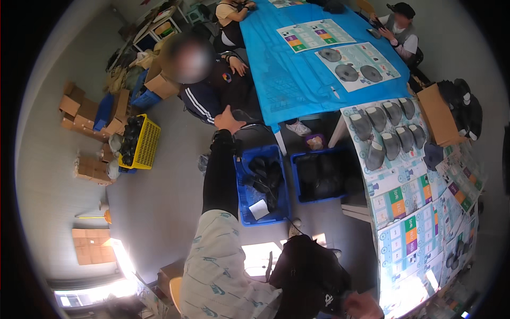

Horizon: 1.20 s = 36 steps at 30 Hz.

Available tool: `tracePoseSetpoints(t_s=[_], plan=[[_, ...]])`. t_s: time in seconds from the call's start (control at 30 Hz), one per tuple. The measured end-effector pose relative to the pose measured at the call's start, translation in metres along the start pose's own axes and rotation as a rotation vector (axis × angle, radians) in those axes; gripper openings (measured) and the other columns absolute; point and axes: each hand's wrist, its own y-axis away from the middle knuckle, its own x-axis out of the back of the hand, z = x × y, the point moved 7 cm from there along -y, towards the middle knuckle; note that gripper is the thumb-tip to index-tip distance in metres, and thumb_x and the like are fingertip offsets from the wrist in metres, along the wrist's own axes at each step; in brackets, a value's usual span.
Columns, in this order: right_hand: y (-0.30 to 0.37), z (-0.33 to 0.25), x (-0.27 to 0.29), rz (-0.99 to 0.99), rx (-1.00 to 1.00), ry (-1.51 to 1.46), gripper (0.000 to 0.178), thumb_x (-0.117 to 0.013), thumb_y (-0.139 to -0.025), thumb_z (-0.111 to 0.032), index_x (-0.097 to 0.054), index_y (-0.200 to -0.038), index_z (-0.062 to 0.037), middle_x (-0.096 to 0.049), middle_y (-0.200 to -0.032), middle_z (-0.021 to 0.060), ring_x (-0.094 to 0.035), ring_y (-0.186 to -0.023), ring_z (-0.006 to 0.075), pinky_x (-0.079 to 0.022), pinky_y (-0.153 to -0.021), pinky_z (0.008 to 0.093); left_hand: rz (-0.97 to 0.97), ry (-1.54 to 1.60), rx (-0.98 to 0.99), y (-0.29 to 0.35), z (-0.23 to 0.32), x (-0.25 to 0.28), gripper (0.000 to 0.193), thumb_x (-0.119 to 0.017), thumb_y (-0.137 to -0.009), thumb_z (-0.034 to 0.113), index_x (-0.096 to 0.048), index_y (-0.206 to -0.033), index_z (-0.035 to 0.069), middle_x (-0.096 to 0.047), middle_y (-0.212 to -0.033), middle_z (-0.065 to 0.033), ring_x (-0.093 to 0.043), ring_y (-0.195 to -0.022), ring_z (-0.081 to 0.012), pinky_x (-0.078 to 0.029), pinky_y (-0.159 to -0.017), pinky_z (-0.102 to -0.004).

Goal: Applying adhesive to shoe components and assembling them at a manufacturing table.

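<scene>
My left arm stretches forward in a white patterned sleeve with a black lower sleeve. At its end my left hand (229, 121) is closed beside a seated person in a dark jacket (197, 101). A dark curved piece (243, 115) lies right at its fingers; whether I grip it is hidden. My right hand (363, 307) is low at the right, partly cut off and blurred, next to a black fabric bundle (311, 271) at my lap. Below the left hand stands a blue crate (246, 204) holding black pieces (265, 175) and a white paper (259, 209).
Another blue crate (319, 201) with dark contents stands beside it. A blue-covered table (281, 80) carries printed sheets and dark rounded pieces. More grey pieces (374, 155) lie on the sheet-covered table (380, 186) at right. A yellow basket (147, 142) and cardboard boxes stand left. Other people sit further off.
</scene>
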Motion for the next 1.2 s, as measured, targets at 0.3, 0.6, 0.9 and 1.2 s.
tracePoseSetpoints(t_s=[0.3,0.6,0.9,1.2], plan=[[-0.024,-0.031,-0.041,0.039,0.275,0.707,0.019,-0.062,-0.096,-0.014,-0.061,-0.112,-0.004,-0.067,-0.103,0.0203,-0.065,-0.104,0.0336,-0.05,-0.087,0.0512,-0.319,0.416,-0.022,0.001,0.001,0.02,0.049,-0.093,-0.072,0.033,-0.072,-0.11,0.009,-0.071,-0.074,-0.0072,-0.068,-0.063,-0.0208,-0.055,-0.065,-0.0351],[-0.022,-0.135,0.047,0.591,0.353,-0.002,0.006,-0.061,-0.101,-0.005,-0.062,-0.103,0.0012,-0.07,-0.079,0.0104,-0.069,-0.069,0.0221,-0.054,-0.064,0.034,-0.608,1.203,-0.02,0.206,0.184,0.091,0.032,-0.08,-0.09,0.012,-0.067,-0.117,0.0,-0.07,-0.106,-0.0042,-0.067,-0.1,-0.0095,-0.055,-0.084,-0.0278],[-0.022,-0.21,-0.001,-0.014,0.807,0.281,0.016,-0.072,-0.095,-0.016,-0.065,-0.107,-0.0071,-0.071,-0.095,0.0102,-0.071,-0.089,0.0323,-0.055,-0.078,0.0407,-0.759,1.252,0.015,0.391,0.302,0.116,0.026,-0.079,-0.089,0.011,-0.067,-0.11,0.001,-0.069,-0.096,-0.0001,-0.062,-0.089,-0.0063,-0.05,-0.08,-0.0256],[0.014,-0.177,0.053,-0.396,0.983,-0.975,0.009,-0.067,-0.102,-0.013,-0.062,-0.1,-0.0053,-0.032,-0.162,0.0308,-0.028,-0.154,0.0464,-0.037,-0.118,0.0613,-0.516,1.146,-0.157,0.47,0.354,0.122,0.029,-0.084,-0.086,0.016,-0.063,-0.103,0.004,-0.059,-0.082,0.0025,-0.052,-0.076,-0.0056,-0.044,-0.066,-0.0253]])
